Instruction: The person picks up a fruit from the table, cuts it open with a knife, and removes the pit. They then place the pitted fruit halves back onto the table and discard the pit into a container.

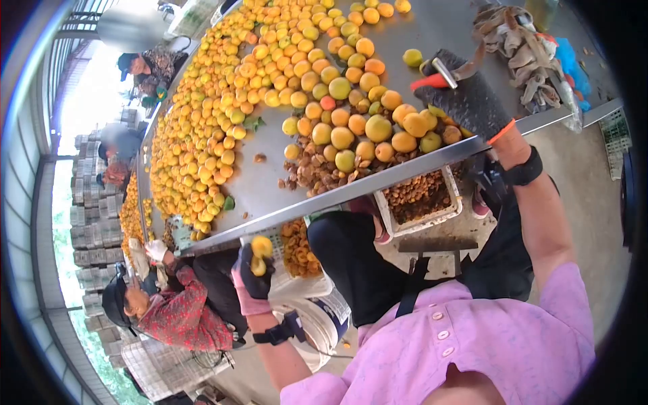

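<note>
Left hand (255,273), gloved dark over pink, curled shut around a halved yellow fruit (260,255) at lower centre, just below the metal table's edge (378,181). Cut faces showed pale orange, the two halves stacked roughly up and down the frame. Right hand (469,101), in a black glove, closed on a red-handled tool (437,75) at upper right, resting against the fruit pile (364,128). Tool's long axis lay near level, metal tip angled up-left. White bin of pits (420,199) sat under the table edge.
</note>
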Action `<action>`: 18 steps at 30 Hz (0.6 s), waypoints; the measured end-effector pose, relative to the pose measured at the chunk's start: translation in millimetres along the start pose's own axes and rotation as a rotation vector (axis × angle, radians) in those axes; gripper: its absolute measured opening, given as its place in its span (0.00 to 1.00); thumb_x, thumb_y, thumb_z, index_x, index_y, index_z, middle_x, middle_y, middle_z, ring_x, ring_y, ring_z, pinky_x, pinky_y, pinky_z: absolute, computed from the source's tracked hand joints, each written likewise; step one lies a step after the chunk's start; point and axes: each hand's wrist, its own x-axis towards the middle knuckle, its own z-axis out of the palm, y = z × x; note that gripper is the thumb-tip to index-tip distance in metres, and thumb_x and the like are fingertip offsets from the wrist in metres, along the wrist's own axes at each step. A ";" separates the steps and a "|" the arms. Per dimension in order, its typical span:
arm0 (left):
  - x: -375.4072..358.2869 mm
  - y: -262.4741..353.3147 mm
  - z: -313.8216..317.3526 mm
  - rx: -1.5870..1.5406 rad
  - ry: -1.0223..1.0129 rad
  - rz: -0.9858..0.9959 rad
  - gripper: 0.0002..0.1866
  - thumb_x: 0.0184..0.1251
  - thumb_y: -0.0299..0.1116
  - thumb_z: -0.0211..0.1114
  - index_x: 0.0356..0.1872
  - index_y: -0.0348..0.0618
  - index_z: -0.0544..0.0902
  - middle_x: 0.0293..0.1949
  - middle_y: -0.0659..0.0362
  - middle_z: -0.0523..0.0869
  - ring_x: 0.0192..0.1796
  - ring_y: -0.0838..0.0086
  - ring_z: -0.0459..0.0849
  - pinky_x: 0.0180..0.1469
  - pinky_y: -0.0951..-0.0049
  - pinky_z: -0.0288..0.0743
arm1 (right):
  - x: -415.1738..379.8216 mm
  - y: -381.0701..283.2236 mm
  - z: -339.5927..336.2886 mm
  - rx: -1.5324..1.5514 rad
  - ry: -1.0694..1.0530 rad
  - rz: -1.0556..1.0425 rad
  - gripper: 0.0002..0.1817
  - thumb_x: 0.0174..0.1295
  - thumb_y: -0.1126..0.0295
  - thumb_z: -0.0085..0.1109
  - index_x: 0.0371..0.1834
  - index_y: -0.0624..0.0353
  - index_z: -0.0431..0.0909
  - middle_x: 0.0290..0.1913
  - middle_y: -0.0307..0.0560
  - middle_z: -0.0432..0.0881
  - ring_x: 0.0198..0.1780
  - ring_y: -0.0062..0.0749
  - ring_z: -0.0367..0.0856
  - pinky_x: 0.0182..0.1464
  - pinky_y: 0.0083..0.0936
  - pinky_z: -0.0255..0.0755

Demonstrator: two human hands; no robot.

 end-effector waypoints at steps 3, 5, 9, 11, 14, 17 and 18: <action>5.5 -28.4 22.0 0.651 0.242 -0.227 0.26 0.54 0.44 0.65 0.49 0.35 0.74 0.38 0.48 0.79 0.45 0.62 0.78 0.49 0.63 0.71 | 6.2 -17.7 -5.5 -0.087 -0.104 0.208 0.16 0.51 0.62 0.67 0.31 0.63 0.73 0.22 0.52 0.75 0.26 0.42 0.77 0.30 0.32 0.69; 36.4 -23.0 21.4 0.637 0.302 -0.308 0.32 0.52 0.47 0.69 0.52 0.34 0.72 0.51 0.42 0.73 0.55 0.57 0.72 0.58 0.61 0.66 | 4.2 -9.2 0.9 -0.073 -0.075 0.206 0.16 0.53 0.61 0.65 0.30 0.62 0.73 0.23 0.54 0.76 0.26 0.48 0.76 0.29 0.36 0.69; 130.7 22.7 58.3 -0.235 0.149 -0.055 0.27 0.53 0.38 0.70 0.51 0.33 0.74 0.46 0.47 0.79 0.51 0.58 0.78 0.54 0.64 0.70 | 11.6 -4.7 11.5 -0.210 0.038 0.094 0.12 0.56 0.64 0.60 0.31 0.61 0.71 0.23 0.55 0.76 0.27 0.53 0.76 0.28 0.40 0.69; 171.7 67.8 83.2 -0.078 0.062 0.077 0.25 0.53 0.38 0.68 0.51 0.37 0.75 0.45 0.47 0.81 0.51 0.57 0.78 0.54 0.64 0.70 | 14.0 0.2 14.4 -0.225 0.055 0.140 0.12 0.56 0.64 0.60 0.31 0.61 0.71 0.23 0.55 0.76 0.27 0.52 0.76 0.28 0.40 0.69; 218.4 129.7 118.9 0.406 -0.098 0.095 0.27 0.55 0.49 0.64 0.53 0.45 0.76 0.51 0.45 0.77 0.58 0.56 0.72 0.58 0.60 0.66 | 20.3 3.0 15.6 -0.252 0.096 0.172 0.12 0.56 0.64 0.60 0.29 0.61 0.70 0.22 0.55 0.75 0.26 0.51 0.77 0.27 0.38 0.70; 251.6 134.5 164.2 0.803 -0.273 0.018 0.30 0.51 0.56 0.63 0.51 0.46 0.78 0.60 0.45 0.68 0.62 0.50 0.65 0.59 0.50 0.60 | 23.5 -0.6 11.4 -0.332 0.022 0.273 0.15 0.53 0.65 0.64 0.36 0.65 0.73 0.24 0.56 0.77 0.27 0.53 0.77 0.27 0.37 0.69; 255.3 135.1 174.6 0.878 -0.238 0.090 0.30 0.51 0.55 0.63 0.50 0.46 0.78 0.60 0.45 0.68 0.62 0.50 0.65 0.59 0.49 0.60 | 24.2 -1.0 11.2 -0.339 0.027 0.282 0.15 0.53 0.65 0.64 0.36 0.65 0.73 0.24 0.56 0.77 0.27 0.53 0.77 0.27 0.37 0.69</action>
